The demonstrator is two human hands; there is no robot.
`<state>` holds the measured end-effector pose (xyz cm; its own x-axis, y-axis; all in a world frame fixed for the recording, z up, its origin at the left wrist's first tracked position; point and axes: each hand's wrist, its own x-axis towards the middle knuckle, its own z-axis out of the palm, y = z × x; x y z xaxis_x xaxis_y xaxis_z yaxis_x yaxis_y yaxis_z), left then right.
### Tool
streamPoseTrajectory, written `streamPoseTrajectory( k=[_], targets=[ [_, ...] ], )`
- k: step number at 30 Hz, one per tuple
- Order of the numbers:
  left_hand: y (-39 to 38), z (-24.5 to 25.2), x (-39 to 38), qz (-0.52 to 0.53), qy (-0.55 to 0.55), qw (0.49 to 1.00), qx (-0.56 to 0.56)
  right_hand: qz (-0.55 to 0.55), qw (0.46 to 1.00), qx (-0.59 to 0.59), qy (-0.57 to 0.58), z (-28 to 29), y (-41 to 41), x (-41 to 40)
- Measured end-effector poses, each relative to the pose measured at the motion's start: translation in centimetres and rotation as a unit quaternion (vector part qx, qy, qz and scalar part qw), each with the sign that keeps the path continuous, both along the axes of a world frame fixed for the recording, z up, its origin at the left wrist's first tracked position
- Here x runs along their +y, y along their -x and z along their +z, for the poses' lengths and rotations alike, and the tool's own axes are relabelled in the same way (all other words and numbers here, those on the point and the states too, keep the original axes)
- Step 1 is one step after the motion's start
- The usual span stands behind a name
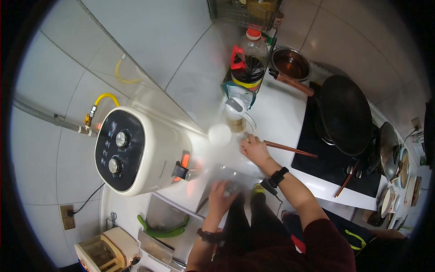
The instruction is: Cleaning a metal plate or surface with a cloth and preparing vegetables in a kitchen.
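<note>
My left hand [218, 197], low over the counter's front edge, has its fingers around a small clear object [232, 188], blurred, perhaps a jar or its lid. My right hand [255, 149] reaches over the white counter with curled fingers. At its fingertips is a small greyish, see-through thing [242, 136]; whether I grip it cannot be made out. Just left of that hand stands a round white container or lid [220, 134]. Behind it is a pitcher [234, 110] with a white top and grey-and-white handle. Wooden chopsticks [290, 149] lie beside my right hand, reaching onto the cooktop.
A cream air fryer [163, 146] stands left. Cucumbers [166, 231] and a cleaver [156, 246] lie on a board [183, 221]. Right are a black cooktop [306, 136], a wok [346, 115], and a pot of brown liquid [291, 64]. Another person [370, 243] stands close at right.
</note>
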<state>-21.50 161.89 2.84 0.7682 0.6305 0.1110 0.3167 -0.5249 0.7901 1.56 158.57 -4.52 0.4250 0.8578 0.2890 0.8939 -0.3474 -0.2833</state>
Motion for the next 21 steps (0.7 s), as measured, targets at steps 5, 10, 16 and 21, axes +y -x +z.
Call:
streamPoseTrajectory(
  k=[5,10,16,21],
  targets=[
    [-0.6,-1.8,-0.6,0.058,0.094,0.994,0.012,0.067,0.997,-0.012,-0.026,0.0,-0.6,-1.5],
    [-2.4,-4.1,-0.4,0.113,0.232,0.966,-0.024,0.112,0.991,-0.029,-0.073,0.6,-1.0,-3.0],
    [-4.8,-2.9,0.1,0.107,0.347,0.932,0.017,0.096,0.994,0.037,-0.045,-0.5,-2.1,-3.6],
    [-7.3,-1.7,1.2,0.097,0.278,0.947,0.129,-0.013,0.949,0.255,-0.183,0.2,-3.1,-3.7]
  ],
)
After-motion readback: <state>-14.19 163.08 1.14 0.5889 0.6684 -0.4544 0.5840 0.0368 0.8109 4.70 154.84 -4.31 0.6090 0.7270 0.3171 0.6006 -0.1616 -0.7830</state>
